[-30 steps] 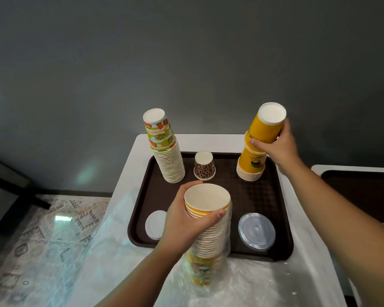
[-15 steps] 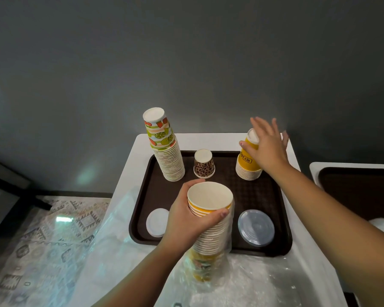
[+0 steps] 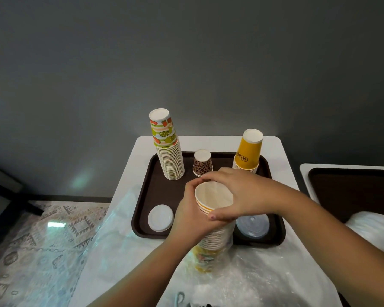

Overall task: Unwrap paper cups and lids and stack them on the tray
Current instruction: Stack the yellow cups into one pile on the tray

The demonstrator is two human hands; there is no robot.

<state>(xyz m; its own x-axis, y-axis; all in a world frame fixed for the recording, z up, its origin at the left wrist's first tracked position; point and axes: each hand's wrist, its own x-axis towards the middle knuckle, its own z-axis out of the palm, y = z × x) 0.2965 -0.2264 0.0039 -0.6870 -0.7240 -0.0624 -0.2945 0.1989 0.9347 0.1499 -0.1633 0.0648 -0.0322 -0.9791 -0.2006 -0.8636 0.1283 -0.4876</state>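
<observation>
Both hands, left hand (image 3: 192, 220) and right hand (image 3: 239, 193), grasp one cup stack (image 3: 215, 227) at centre; three stacks and two lids sit on the tray (image 3: 142, 209).

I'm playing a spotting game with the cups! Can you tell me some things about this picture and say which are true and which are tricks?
1. Both hands hold the open-topped cup stack. True.
2. The yellow cup stack stands upside down on the brown tray. True.
3. The leopard-print cup is the tallest stack. False: the fruit-print cup stack is tallest.
4. The clear lid lies off the tray. False: it lies on it.
</observation>
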